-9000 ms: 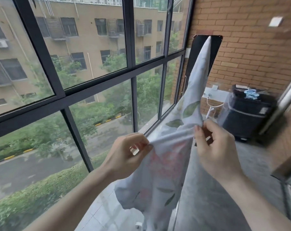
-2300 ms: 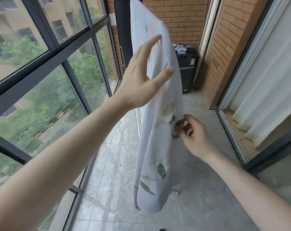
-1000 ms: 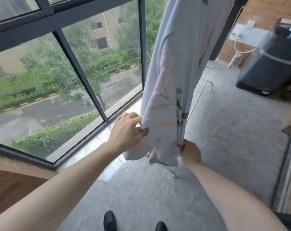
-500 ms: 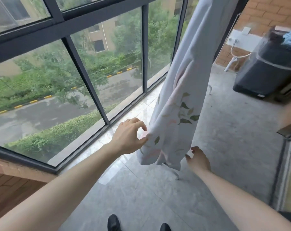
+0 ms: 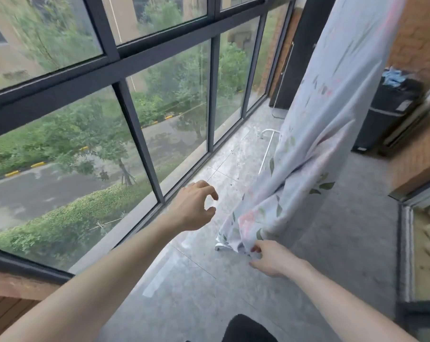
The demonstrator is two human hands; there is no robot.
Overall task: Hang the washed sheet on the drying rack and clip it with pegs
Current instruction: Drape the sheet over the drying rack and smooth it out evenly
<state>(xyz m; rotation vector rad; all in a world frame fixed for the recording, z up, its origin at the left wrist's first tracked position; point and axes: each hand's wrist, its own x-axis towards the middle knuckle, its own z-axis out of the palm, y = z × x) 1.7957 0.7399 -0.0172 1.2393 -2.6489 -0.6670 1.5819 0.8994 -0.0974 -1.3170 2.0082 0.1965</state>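
At the far left the dark-framed balcony window point(image 5: 135, 70) looks down on trees and a road, and just inside it our left hand point(image 5: 195, 209) hovers over the grey floor with its fingers loosely curled and apart, gripping nothing, a clear gap between it and the cloth. To its right hangs the pale blue sheet printed with green leaves and pink flowers point(image 5: 320, 134), falling from somewhere above the top edge of the view down to a bunched lower hem near the floor; whatever bar carries it is out of sight. Behind the hem, white metal tubing of the drying rack point(image 5: 267, 149) shows low against the floor. Our right hand point(image 5: 270, 259) pinches the bottom corner of the sheet, thumb and fingers closed on the fabric. We judge we are at the straightening step: the sheet is up but gathered, and no pegs are visible. Next the left hand needs to take the hem's other side so we can spread it flat before clipping.
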